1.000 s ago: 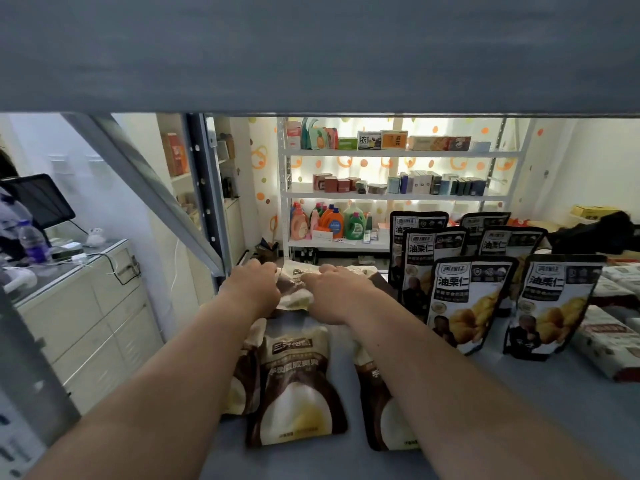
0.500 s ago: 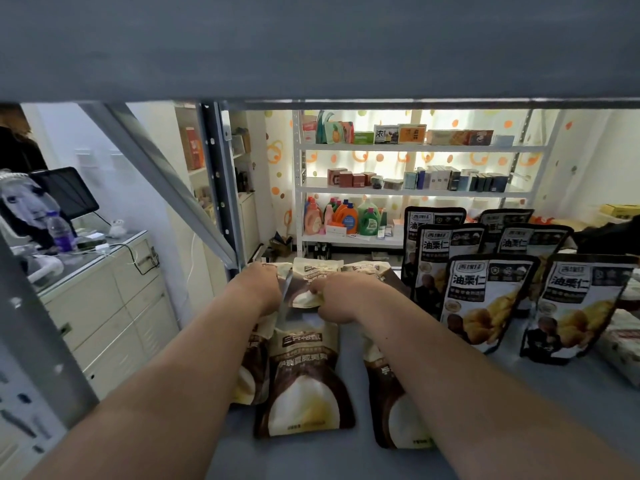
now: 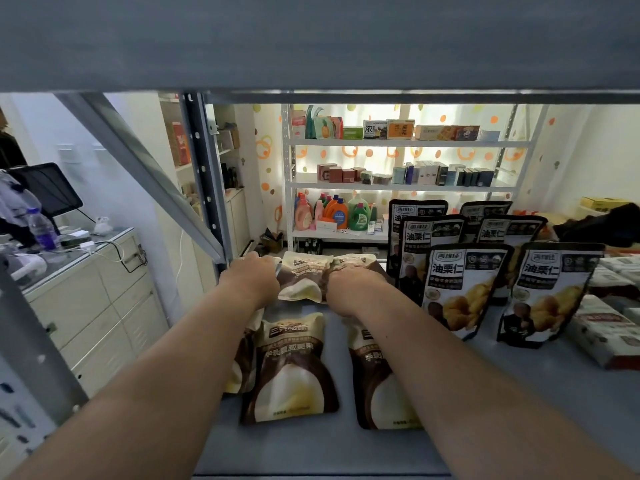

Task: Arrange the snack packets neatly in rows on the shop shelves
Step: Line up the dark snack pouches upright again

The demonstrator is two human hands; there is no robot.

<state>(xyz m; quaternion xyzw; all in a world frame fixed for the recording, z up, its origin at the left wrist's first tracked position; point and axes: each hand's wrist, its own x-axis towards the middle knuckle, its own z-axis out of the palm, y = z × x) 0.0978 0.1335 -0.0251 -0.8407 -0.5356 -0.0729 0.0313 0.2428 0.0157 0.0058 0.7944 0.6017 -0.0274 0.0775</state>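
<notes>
Step in hand: I am squaring up the back row of brown-and-cream snack pouches on the grey shelf [image 3: 519,403]. I judge the task partly done, because two rows exist but they sit unevenly.

Left hand [image 3: 251,280]: knuckles up at the left end of the back row, touching the left edge of the back middle pouch [image 3: 301,278]. The fingers bend away over the far side, so I cannot tell whether they grip a pouch or only press.

Right hand [image 3: 356,285]: fingers curled narrow over the top of the back right pouch [image 3: 355,262], holding it.

Back row: the pouches lean back with tops raised and edges overlapping, near the rear of the shelf.

Front row: the front middle pouch [image 3: 291,368] lies flat, face up and slightly skewed. The front right pouch [image 3: 375,382] is flat and partly under my right forearm. The front left pouch [image 3: 242,358] is mostly hidden by my left forearm and overlaps the middle one.

Look of pouches: cream top with a dark label band, brown body with a pale rounded picture. They are glossy and slack, and I expect them to slump and slide easily.

Neighbours: black chestnut pouches [image 3: 464,289] stand upright in staggered ranks just to the right, close to my right wrist.

Next move calls for: even gaps in the back row, then pulling the front left pouch clear of the overlap. My right arm must stay off the chestnut pouches, which look easy to topple.
</notes>
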